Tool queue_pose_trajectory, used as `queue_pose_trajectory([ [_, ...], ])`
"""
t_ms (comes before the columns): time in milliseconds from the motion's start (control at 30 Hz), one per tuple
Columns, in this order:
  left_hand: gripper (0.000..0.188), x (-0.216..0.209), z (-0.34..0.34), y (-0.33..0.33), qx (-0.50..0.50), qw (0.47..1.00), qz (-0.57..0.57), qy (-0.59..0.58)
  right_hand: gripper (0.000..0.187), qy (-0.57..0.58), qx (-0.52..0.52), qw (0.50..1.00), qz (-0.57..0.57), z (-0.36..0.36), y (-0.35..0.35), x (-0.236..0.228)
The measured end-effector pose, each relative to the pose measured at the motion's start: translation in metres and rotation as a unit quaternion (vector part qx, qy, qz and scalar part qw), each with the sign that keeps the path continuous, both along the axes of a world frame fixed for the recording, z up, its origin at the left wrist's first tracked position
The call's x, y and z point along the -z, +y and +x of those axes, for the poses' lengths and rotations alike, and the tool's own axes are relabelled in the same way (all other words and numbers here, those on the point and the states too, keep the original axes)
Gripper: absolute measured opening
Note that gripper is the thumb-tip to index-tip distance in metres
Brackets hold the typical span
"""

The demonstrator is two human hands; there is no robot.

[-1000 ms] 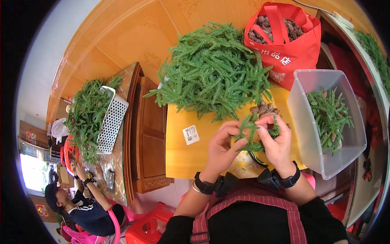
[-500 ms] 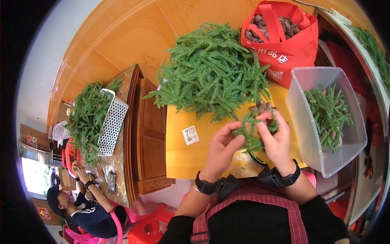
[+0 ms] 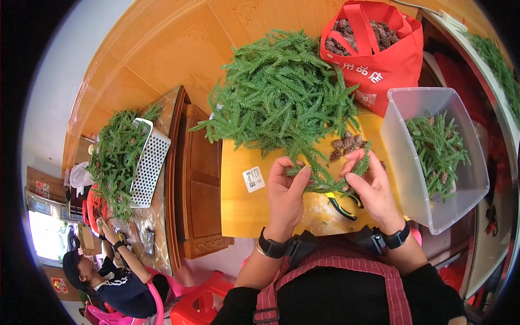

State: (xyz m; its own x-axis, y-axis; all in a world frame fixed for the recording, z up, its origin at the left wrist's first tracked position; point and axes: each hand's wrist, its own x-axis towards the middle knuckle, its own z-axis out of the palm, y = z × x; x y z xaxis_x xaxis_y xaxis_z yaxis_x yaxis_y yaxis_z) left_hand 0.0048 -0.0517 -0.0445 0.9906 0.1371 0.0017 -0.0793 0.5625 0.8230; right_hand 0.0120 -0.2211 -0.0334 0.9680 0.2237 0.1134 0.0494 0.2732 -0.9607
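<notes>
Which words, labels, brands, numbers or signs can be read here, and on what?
Red bag: large white characters, not copied out here; the smaller square print below is too small to read.
White label on the yellow tabletop: black print, too small to read.

The room is bright. The window on the far left glows plain white, with a purple edge beside it. The other table has shiny spots. It is darkest under the shelf on the right. The wooden wall bends like a bow, and the corners are black. The green twig looks clear; small things near the window look fuzzy.
</notes>
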Motion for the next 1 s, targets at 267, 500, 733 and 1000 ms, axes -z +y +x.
queue_pose_trajectory([
  [267, 0.013, 0.0, -0.002, 0.008, -0.015, 1.0, -0.026, 0.009, 0.035, 0.072, -0.043, 0.985, 0.149, -0.002, -0.003, 0.003],
  [500, 0.016, -0.009, -0.006, 0.003, -0.028, 1.0, 0.002, 0.004, 0.059, -0.071, 0.1, 0.991, -0.047, 0.001, 0.006, 0.001],
  [733, 0.018, -0.016, -0.01, 0.011, 0.016, 0.996, 0.092, 0.002, 0.02, -0.365, 0.119, 0.816, -0.432, 0.0, -0.004, -0.024],
  [1000, 0.021, -0.015, -0.015, 0.008, 0.035, 0.994, 0.105, -0.019, 0.008, -0.221, 0.185, 0.866, -0.408, 0.008, 0.007, -0.014],
])
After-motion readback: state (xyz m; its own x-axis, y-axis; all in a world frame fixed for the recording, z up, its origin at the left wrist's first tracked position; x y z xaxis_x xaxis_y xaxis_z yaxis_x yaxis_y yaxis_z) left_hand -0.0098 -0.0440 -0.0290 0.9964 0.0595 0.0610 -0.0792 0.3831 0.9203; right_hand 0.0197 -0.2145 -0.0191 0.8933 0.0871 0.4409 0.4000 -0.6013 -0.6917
